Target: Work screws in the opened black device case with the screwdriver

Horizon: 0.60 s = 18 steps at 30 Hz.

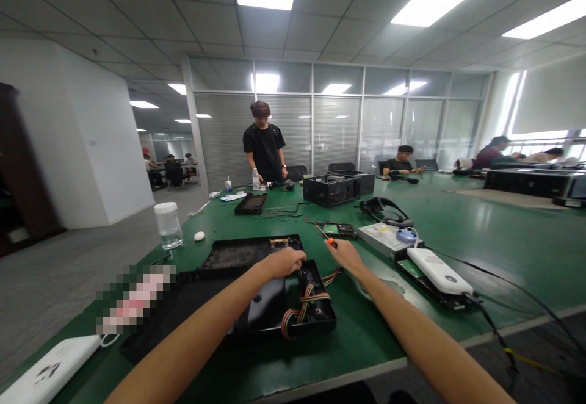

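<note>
My right hand [347, 256] grips a screwdriver [331, 243] with an orange and black handle, its thin shaft pointing away and to the left. My left hand [284, 262] is closed at the upper corner of an open black plastic casing [270, 306]; whatever lies between its fingertips is hidden. Striped ribbon wires [306, 306] are looped around the narrow right section of this casing. Behind it lies another dark panel [238, 252]. Just beyond the screwdriver is a drive with a green circuit board [339, 230], lying flat on the green table [458, 239].
At right, a silver drive [384, 237] and a white power bank [439, 271] trail cables, with a headset [387, 210] behind. A clear jar [168, 227] and another white power bank [55, 367] stand left. Farther back are black computer cases [332, 189] and a standing person [264, 147].
</note>
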Tool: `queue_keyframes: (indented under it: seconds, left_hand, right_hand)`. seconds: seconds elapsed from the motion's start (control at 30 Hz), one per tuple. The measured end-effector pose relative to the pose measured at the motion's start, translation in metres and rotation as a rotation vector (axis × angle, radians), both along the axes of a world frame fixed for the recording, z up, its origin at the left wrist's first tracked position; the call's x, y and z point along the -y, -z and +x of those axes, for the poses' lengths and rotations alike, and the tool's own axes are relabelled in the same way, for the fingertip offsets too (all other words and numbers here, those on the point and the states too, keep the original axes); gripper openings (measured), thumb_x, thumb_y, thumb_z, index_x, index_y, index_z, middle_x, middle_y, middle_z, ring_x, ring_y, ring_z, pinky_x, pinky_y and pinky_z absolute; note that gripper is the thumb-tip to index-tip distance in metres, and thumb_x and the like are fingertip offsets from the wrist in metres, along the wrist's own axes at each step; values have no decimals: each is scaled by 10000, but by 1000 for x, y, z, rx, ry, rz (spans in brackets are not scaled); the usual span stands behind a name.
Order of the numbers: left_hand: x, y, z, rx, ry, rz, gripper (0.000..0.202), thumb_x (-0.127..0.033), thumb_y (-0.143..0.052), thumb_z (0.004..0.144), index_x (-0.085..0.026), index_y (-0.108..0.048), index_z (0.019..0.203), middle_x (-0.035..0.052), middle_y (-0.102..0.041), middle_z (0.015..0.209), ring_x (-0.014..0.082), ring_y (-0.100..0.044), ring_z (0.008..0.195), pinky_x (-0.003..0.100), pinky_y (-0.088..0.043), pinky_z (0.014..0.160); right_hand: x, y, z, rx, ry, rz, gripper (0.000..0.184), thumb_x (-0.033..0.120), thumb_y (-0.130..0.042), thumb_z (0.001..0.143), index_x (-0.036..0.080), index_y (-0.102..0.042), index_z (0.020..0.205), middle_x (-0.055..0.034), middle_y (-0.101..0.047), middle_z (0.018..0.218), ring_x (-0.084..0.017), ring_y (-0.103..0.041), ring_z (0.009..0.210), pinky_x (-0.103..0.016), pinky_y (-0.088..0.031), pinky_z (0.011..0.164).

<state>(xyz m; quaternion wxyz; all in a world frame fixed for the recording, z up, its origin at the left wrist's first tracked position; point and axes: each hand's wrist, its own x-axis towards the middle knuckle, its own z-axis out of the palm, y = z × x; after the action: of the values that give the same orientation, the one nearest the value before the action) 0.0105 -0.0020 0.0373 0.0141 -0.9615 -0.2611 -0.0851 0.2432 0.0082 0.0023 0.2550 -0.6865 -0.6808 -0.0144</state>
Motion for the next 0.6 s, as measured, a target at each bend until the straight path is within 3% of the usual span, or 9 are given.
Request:
queue_keyframes:
  seconds: [0.23, 0.4, 0.53, 0.6]
  left_hand:
    - [-11, 26, 7, 193, -3, -61, 189, -182, -482, 795, -155, -654, 871, 37, -656, 899, 148, -580, 870, 230, -399, 835]
    - [-8, 30, 5, 201, 35, -58, 218, -171, -450, 805, -160, -653, 883, 40, -652, 915, 149, -574, 887, 243, -396, 850]
    - [-8, 29, 3, 195, 65, -61, 196, -161, -462, 790, -145, -650, 844, 50, -649, 890, 144, -576, 845, 240, -408, 818]
    - [-8, 29, 3, 204, 60, -69, 168, -157, -485, 771, -135, -646, 815, 52, -647, 863, 141, -576, 813, 231, -416, 784]
  right_hand:
    - [-2, 2, 6, -45, 6, 25, 482, 516, -286, 842, 178, -629, 816, -89, -649, 790, -191, -589, 755, -225, -341, 598]
    - [-5, -2, 8, -83, -5, 57, 390, 487, -364, 812, 165, -585, 800, -83, -625, 772, -183, -573, 728, -233, -353, 605]
    - [-5, -10, 21, -197, -27, 64, 279, 305, -543, 694, 133, -504, 910, -61, -588, 776, -146, -535, 658, -226, -377, 583]
    - [-2, -18, 30, -320, -130, 33, 303, 240, -529, 683, 128, -470, 958, -33, -572, 756, -117, -512, 586, -218, -385, 547]
